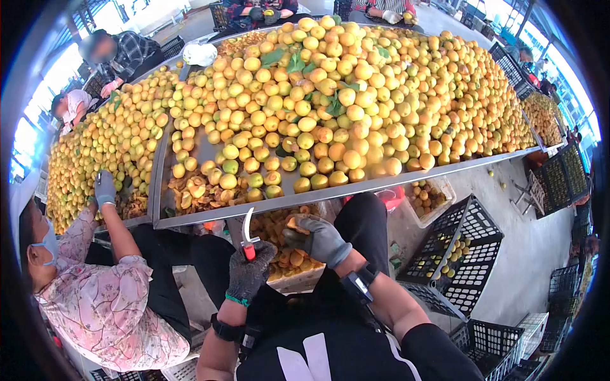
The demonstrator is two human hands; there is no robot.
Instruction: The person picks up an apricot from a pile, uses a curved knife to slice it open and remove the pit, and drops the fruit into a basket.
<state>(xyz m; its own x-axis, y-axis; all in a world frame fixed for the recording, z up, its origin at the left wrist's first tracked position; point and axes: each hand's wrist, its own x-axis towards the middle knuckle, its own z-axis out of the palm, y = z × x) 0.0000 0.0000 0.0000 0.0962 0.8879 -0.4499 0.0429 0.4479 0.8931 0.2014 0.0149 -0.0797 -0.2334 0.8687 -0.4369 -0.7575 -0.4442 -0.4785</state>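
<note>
My left hand [251, 272], in a dark knitted glove, is closed around a small knife [248, 228] with a curved blade and a red handle. The blade points up, clear of any fruit. In my right hand [325, 241], gloved in grey, a piece of apricot [296, 223] is pinched between the fingers. Below both hands sits a crate of cut apricots [293, 259] between my knees. Just beyond them, a metal-edged table [254, 206] carries a large heap of whole apricots [305, 120] with some green leaves. Cut pieces [194, 189] lie near its front left edge.
A co-worker in a floral shirt [114, 305] sits at my left, one gloved hand [105, 188] at the fruit. Other people work across the table. To my right stand a white crate of apricots [438, 216] and a black crate [460, 279] holding several fruits.
</note>
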